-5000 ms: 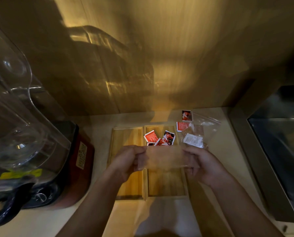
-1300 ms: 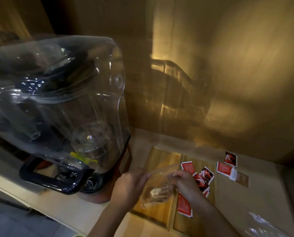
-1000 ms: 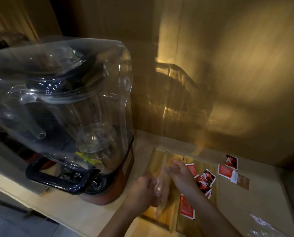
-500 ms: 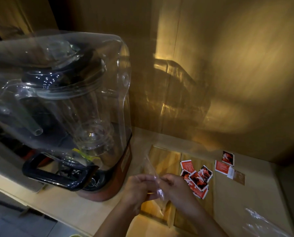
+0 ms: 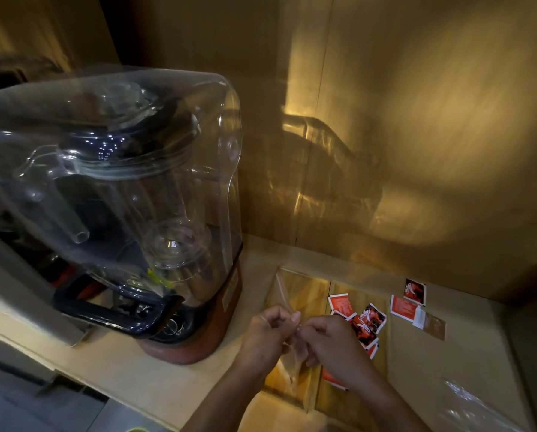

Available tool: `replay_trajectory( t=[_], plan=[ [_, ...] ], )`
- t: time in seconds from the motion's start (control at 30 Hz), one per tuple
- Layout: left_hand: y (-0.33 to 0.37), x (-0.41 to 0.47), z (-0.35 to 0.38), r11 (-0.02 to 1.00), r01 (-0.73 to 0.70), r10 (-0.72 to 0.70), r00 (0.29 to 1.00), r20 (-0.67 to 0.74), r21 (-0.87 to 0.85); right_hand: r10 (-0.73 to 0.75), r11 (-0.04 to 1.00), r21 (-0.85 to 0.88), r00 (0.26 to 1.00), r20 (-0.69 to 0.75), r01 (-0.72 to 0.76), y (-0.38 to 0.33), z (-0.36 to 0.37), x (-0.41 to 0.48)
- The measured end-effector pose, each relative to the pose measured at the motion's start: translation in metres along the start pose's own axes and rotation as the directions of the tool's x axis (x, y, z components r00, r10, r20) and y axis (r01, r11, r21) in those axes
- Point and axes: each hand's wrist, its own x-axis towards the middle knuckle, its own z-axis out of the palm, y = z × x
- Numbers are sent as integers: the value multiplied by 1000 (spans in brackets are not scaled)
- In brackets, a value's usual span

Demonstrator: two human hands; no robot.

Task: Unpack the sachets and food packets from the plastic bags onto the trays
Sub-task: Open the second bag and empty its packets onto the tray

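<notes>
Change: both hands now pinch together, closer than half a second ago.
Left hand (image 5: 268, 330): fingers closed on clear bag (image 5: 295, 347).
Right hand (image 5: 329, 339): fingers closed on bag, probably flattening it.
Sachets (image 5: 365, 321): on tray (image 5: 338, 397), right of hands.

A drinks-bar counter: covered commercial blender (image 5: 130, 213) (clear sound hood), wooden trays (image 5: 304, 294), sachets (image 5: 368, 321).

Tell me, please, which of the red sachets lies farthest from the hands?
The dark red sachet alone near the back wall, off the trays. It lies beyond the orange-red sachet beside it; the rest cluster on the right tray near the right hand.
</notes>
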Motion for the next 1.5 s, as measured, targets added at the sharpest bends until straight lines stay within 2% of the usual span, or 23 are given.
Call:
replay_trajectory(
  t=[0.17,0.27,0.37,0.5,0.57,0.63,0.73,0.83,0.97,1.07,1.33,1.4,1.5],
  plan=[
    [-2,-2,2,1000,19,-20,999,25,17,24,997,-70,999,48,-21,-4,-3,-1],
    [-7,-1,3,999,10,-9,1000,-23,46,88,990,-121,991,105,-75,-9,-6,-2],
    [-9,-2,4,996,5,-1,999,-46,86,104,985,-145,992,77,-92,-8,-7,-1],
    [-2,-4,1,982,83,-91,995,39,172,63,994,-96,996,65,-56,-6,-8,0],
    [-2,-5,-3,984,94,-111,988,110,150,68,995,-81,991,119,-59,-5,-8,0],
    [-4,-5,-6,991,52,-70,986,148,127,94,993,-83,984,152,-82,-3,-7,0],
    [-8,-5,-4,996,-3,-12,987,161,90,140,988,-85,969,203,-125,-5,-8,1],
    [-8,-6,-3,999,12,-19,986,164,39,166,983,-128,946,278,-134,-8,-14,1],
    [-4,-3,-8,990,106,-119,980,157,89,76,986,-162,969,234,-38,-7,-16,3],
    [-1,0,-12,976,156,-186,960,208,152,9,990,-137,977,213,21,-7,-14,4],
    [-4,-2,-17,990,138,-144,937,319,43,0,995,-93,970,243,23,-3,-17,2],
    [-3,-2,-15,985,155,-173,929,328,78,-14,997,-77,971,240,33,-4,-17,3],
    [-5,-2,-12,978,108,-160,936,312,179,-27,992,-108,963,270,59,-4,-17,4]
  ],
)
